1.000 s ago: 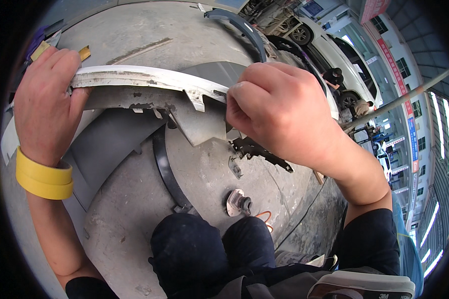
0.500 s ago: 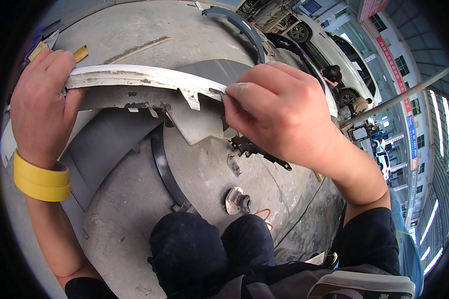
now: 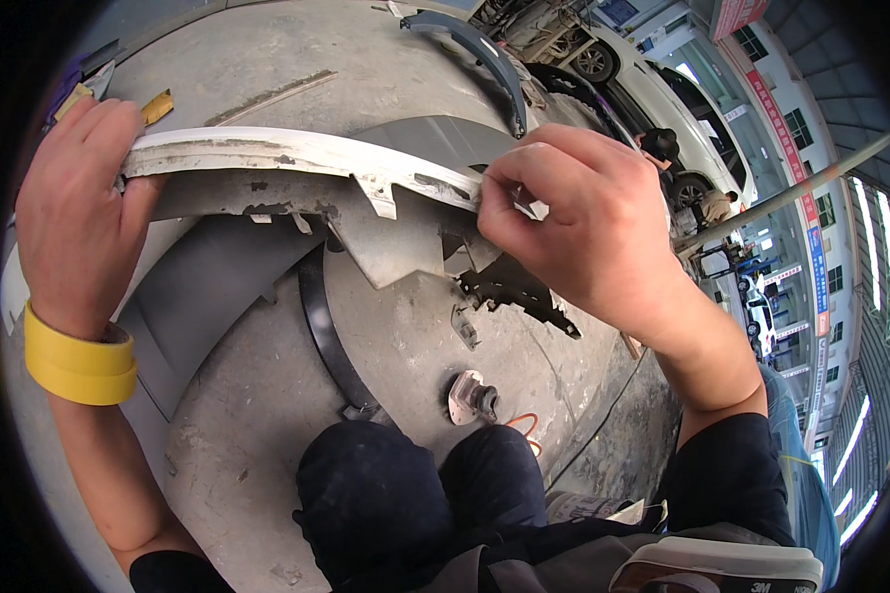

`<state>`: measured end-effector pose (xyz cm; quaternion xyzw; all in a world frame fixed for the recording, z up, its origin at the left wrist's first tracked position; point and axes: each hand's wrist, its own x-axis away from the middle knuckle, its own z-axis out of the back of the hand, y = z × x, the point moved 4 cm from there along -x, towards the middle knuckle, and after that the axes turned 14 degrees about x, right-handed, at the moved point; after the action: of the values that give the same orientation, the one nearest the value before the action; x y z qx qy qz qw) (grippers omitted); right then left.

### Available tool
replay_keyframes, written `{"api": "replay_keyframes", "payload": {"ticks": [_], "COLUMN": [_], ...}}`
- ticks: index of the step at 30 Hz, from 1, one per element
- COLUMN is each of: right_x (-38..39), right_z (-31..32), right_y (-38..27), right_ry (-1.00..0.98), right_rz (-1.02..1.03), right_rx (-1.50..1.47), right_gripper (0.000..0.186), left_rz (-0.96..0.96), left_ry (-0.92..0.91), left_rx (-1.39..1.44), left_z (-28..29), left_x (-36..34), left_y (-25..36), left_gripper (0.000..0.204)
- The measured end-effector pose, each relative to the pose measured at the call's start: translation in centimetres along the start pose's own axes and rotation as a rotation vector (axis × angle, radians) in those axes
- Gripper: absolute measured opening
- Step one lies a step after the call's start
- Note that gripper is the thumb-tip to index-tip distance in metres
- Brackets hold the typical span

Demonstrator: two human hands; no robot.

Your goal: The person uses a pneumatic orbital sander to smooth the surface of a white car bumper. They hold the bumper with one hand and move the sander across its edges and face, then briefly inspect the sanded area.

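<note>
A curved car body panel, grey and worn with a scuffed white edge strip and small tabs, spans between my hands. At its left end my left hand is closed round the edge, thumb below. A yellow roll of tape circles my left wrist. My right hand is pinched at the strip's right end, fingertips against or just beside the edge. A small pale bit shows between its thumb and fingers, too small to name.
A sander-like tool with an orange cord lies on the concrete floor by my knees. A dark curved strip and a blue-grey arch trim lie around. White car and people stand farther right.
My right hand has slid right along the white edge, uncovering more of its right end and of the dark broken piece below. My left hand keeps its hold, shifting slightly left.
</note>
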<state>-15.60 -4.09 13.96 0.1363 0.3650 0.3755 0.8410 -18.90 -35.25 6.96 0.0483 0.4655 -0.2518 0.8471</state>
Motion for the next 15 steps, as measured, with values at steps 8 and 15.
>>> {"api": "replay_keyframes", "payload": {"ticks": [8,15], "right_x": [2.6,7.1], "right_z": [0.1,0.5], "right_y": [2.2,0.0], "right_ry": [0.002,-0.129], "right_rz": [-0.138,-0.041], "right_rx": [0.044,-0.296], "right_gripper": [0.009,0.029], "left_rz": [0.056,-0.073], "left_ry": [-0.026,0.087], "left_rx": [0.062,0.035], "left_z": [-0.1,0.5], "left_x": [0.3,0.1], "left_y": [0.0,0.7], "left_gripper": [0.027,0.023]}}
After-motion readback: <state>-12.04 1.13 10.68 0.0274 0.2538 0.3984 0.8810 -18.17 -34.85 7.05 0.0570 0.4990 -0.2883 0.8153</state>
